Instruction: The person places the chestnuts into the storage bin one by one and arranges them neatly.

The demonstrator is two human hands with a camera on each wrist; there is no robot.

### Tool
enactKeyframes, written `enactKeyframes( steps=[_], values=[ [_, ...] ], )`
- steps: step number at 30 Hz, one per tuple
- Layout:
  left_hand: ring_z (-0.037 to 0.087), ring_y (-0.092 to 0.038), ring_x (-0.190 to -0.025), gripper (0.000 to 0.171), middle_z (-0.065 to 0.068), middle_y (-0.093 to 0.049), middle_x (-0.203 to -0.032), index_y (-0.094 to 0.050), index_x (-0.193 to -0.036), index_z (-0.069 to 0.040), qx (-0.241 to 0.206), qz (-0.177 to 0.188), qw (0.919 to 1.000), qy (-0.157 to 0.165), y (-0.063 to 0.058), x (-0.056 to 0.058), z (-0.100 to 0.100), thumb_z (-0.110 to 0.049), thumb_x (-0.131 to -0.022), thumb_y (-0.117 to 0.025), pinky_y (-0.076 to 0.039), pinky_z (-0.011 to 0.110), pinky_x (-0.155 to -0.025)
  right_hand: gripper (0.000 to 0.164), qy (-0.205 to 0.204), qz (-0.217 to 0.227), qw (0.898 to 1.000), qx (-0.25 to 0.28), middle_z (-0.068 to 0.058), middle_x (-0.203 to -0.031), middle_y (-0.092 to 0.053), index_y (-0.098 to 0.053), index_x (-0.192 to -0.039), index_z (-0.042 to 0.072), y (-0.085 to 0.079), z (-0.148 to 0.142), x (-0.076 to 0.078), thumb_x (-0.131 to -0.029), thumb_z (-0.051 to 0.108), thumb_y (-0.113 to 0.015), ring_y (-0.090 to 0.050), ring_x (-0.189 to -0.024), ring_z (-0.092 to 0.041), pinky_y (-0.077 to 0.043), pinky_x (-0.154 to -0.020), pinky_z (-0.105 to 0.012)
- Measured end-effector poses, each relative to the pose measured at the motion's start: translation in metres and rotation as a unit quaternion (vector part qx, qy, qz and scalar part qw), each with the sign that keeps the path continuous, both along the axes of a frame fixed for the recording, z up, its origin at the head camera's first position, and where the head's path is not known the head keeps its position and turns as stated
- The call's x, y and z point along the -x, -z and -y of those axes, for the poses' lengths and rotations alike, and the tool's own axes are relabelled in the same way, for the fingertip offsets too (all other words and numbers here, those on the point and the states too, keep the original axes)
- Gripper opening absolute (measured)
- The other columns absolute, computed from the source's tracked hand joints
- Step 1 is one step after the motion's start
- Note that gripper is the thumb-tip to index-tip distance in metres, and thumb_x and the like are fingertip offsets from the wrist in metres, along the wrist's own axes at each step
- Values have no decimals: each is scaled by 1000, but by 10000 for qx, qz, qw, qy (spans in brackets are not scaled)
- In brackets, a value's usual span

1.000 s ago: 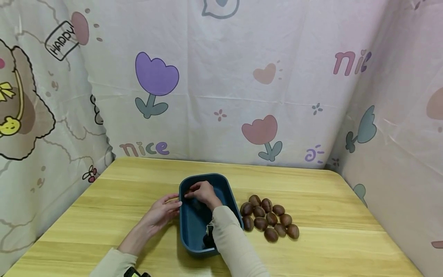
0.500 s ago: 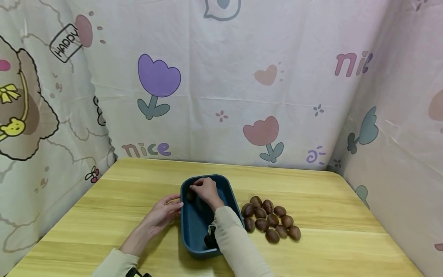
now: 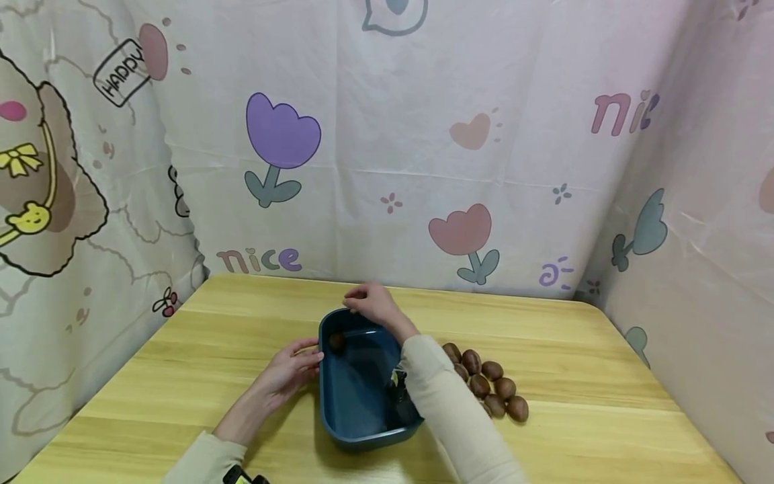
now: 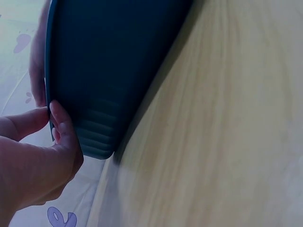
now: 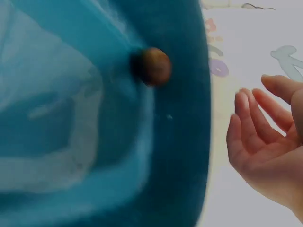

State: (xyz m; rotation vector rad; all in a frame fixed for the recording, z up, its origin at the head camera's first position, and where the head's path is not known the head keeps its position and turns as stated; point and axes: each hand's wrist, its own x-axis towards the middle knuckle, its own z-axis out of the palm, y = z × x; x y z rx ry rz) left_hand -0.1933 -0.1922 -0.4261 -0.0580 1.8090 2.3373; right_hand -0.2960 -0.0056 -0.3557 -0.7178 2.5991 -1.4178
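Observation:
A dark blue rectangular box (image 3: 357,440) stands on the table. My left hand (image 3: 284,376) is at its left side; in the left wrist view the thumb and a bent finger (image 4: 66,127) pinch the rim. One brown chestnut (image 3: 336,341) lies inside, in the far left corner; it also shows, blurred, in the right wrist view (image 5: 155,67). My right hand (image 3: 377,306) is over the box's far rim and holds nothing; its fingers (image 5: 246,127) are loosely bent, with the thumb apart. The right sleeve covers part of the box's right side.
Several chestnuts (image 3: 480,385) lie grouped on the wooden table (image 3: 574,376) right of the box, partly hidden by the right sleeve. A printed cloth (image 3: 387,134) hangs behind the table and along both sides.
My right hand has let go of the chestnut in the box's far left corner, then moved up and right over the far rim. The left hand stays at the box's side.

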Motion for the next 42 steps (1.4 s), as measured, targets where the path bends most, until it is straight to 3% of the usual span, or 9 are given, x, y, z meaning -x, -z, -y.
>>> enactKeyframes(
  steps=[5, 11, 15, 28, 34, 42],
  values=[
    [12, -58, -85, 52, 8, -57, -103, -24, -139, 11, -146, 8, 9999, -16, 1, 1, 1, 0, -96, -53, -50, 24, -75, 22, 75, 293, 9995, 57, -10, -96, -69, -69, -109, 0, -14, -21, 9, -95, 15, -62, -64, -94, -31, -50, -79, -32],
    [11, -59, -84, 51, 8, -57, -103, -26, -138, 11, -109, -2, 9999, -58, 2, 1, 1, 0, -96, -54, -50, 24, -76, 24, 196, 446, 9988, -71, -10, -102, -67, -68, -112, -1, -15, -49, 16, -95, 15, -62, -60, -97, -30, -50, -85, -39],
    [11, -58, -83, 51, 8, -57, -102, -26, -138, 11, -99, -6, 9999, -57, 1, 2, 0, 1, -96, -53, -50, 23, -75, 26, 189, 683, 9974, 102, -15, -108, -65, -65, -115, -4, -9, -70, 16, -96, 13, -59, -56, -105, -39, -47, -92, -46],
    [12, -59, -83, 50, 7, -58, -99, -27, -137, 12, -184, -27, 9998, -9, 0, 1, 0, 1, -95, -52, -50, 24, -76, 33, 322, 788, 9963, 76, -17, -112, -64, -60, -122, -5, 18, -145, 10, -95, 13, -62, -59, -105, -34, -45, -93, -51],
    [12, -59, -84, 51, 8, -57, -100, -24, -138, 13, -137, -2, 9999, 43, -1, 1, 0, 1, -96, -51, -50, 24, -77, 32, 338, 597, 9975, -147, -13, -104, -67, -61, -119, -7, 25, -171, 2, -92, 10, -64, -62, -96, -25, -49, -87, -45],
    [11, -58, -84, 51, 7, -57, -100, -24, -138, 13, -178, -6, 9998, 64, -3, 1, 0, 2, -96, -50, -50, 24, -76, 31, 430, 444, 9975, -340, -13, -101, -67, -61, -115, -11, 39, -201, -11, -90, 6, -66, -63, -94, -26, -51, -82, -39]
  ],
)
